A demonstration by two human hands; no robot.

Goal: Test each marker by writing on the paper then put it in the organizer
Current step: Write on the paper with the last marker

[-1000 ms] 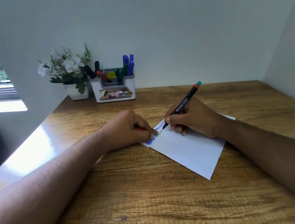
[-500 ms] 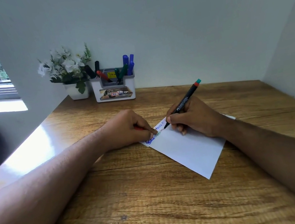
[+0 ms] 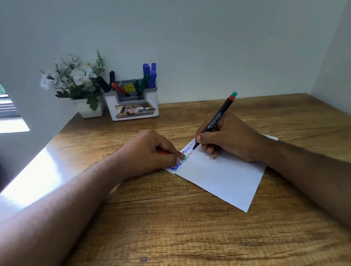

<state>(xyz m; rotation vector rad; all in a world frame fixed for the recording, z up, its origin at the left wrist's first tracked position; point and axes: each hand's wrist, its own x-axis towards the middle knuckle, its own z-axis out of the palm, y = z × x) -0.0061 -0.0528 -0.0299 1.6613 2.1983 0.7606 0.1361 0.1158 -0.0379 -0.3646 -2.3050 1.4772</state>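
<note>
A white paper (image 3: 223, 173) lies angled on the wooden desk, with blue and green scribbles near its far left corner. My right hand (image 3: 229, 138) grips a black marker (image 3: 215, 119) with a red and teal end, its tip touching the paper beside the scribbles. My left hand (image 3: 150, 153) is closed around something red, mostly hidden in the fist, and its fingertips press on the paper's left corner. The white organizer (image 3: 133, 105) stands at the back against the wall and holds several black, red, green and blue markers.
A small white pot of white flowers (image 3: 74, 79) stands just left of the organizer. Walls close the desk (image 3: 185, 244) at the back and the right. A window is at the far left.
The marker's tip has shifted slightly to the right along the paper as my right hand writes. My left hand stays pressed on the corner.
</note>
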